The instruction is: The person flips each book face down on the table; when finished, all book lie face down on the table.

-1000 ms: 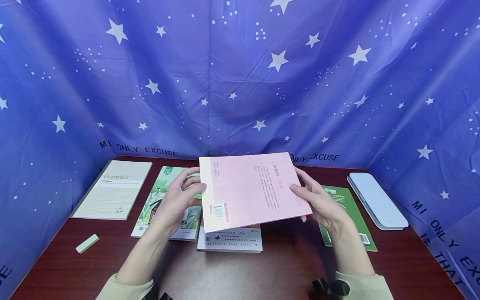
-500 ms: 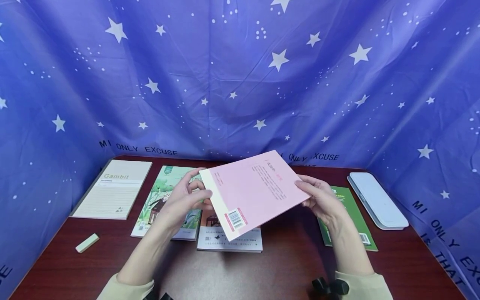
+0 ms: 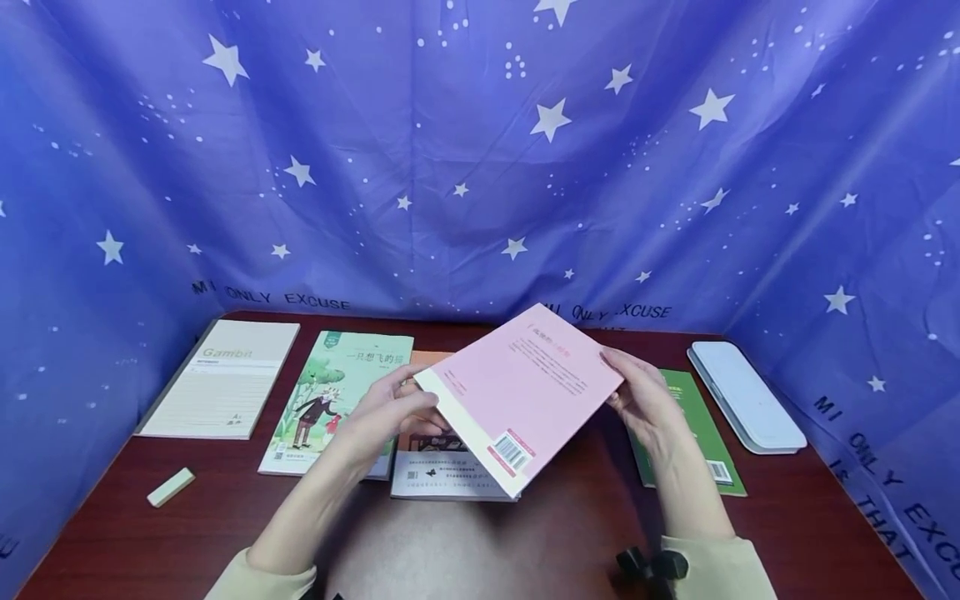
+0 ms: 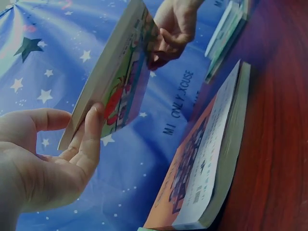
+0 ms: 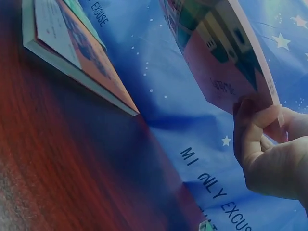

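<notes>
Both hands hold a pink book [image 3: 521, 392] tilted above the dark red table [image 3: 570, 533], back cover and barcode facing up. My left hand [image 3: 416, 406] grips its left corner, thumb on top and fingers beneath. My right hand [image 3: 618, 382] pinches the right corner. In the left wrist view my left hand [image 4: 72, 144] has a finger on the illustrated underside of the pink book [image 4: 120, 72]. The right wrist view shows my right hand [image 5: 262, 134] pinching a corner of the pink book [image 5: 216, 53]. An orange and white book [image 3: 442, 477] lies flat under the held one.
On the table lie a Gambit notepad [image 3: 225, 379], a green illustrated book [image 3: 337, 392], a green book [image 3: 701, 433] at the right, a white case [image 3: 742, 396] and a pale eraser [image 3: 171, 487]. Blue star-print cloth [image 3: 480, 167] walls in the back and sides.
The pink book has turned clockwise in both hands, its barcode corner swinging toward me and to the right. The left hand has slid along its edge; more of the green illustrated book shows.
</notes>
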The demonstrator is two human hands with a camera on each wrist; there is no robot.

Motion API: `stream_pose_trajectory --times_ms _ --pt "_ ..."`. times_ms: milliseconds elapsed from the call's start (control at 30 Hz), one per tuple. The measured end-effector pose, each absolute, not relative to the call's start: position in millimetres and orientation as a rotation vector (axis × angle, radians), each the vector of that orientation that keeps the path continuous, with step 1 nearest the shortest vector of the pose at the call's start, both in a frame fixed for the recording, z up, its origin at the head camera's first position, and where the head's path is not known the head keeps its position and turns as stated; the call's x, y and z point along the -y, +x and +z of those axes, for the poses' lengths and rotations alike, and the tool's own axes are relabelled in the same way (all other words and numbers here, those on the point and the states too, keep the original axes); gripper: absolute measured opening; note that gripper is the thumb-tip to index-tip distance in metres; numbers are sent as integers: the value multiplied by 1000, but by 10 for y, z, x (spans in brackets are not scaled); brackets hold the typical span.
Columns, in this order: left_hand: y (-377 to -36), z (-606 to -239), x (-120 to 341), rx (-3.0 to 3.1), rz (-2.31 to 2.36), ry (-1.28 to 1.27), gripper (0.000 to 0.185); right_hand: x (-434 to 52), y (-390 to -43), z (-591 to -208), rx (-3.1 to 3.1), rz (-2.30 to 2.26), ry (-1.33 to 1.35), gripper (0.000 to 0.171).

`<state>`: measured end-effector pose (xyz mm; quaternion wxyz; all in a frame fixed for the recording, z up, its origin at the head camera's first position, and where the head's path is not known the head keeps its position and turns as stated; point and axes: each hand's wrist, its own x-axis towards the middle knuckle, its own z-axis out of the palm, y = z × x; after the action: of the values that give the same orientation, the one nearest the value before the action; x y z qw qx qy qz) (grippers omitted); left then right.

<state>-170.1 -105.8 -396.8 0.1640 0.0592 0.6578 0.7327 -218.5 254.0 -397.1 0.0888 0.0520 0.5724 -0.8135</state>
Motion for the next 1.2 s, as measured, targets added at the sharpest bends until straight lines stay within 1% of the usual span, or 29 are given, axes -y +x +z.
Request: stream_pose_trajectory --times_ms 133,300,567,633,767,833,900,1000,1200 --pt "-1676 -3994 997 -1870 2064 182 59 -2550 -2219 -4029 -1750 -2390 187 30" --pt "-1640 -4038 934 -1867 2004 193 59 -2599 -2279 -4096 -1829 -2311 159 26" --pt "-1601 -4128 760 -1819 2020 215 50 -2753 -2461 -4069 -2034 -2108 130 17" --pt "-1582 -4158 696 -1828 2010 210 47 -2790 -2503 -4070 -2077 -2053 124 24" --pt "-1517 -4208 552 -1841 1980 208 41 -2862 -2605 -4088 -2191 -1899 105 47" --pt "-1482 -4220 474 -1844 1960 223 38 -2906 -2662 -4099 -2260 -1802 93 54" --pt "-1455 -4236 394 -1840 1945 244 36 -2954 -2712 -4109 -2324 -1702 84 58" --pt "-1411 -4264 301 -1845 1920 262 32 -3008 -2778 -4119 -2372 -1583 61 58" --pt "-1332 -4334 191 -1793 1934 218 29 -2996 -2924 -4102 -2475 -1374 -30 58"
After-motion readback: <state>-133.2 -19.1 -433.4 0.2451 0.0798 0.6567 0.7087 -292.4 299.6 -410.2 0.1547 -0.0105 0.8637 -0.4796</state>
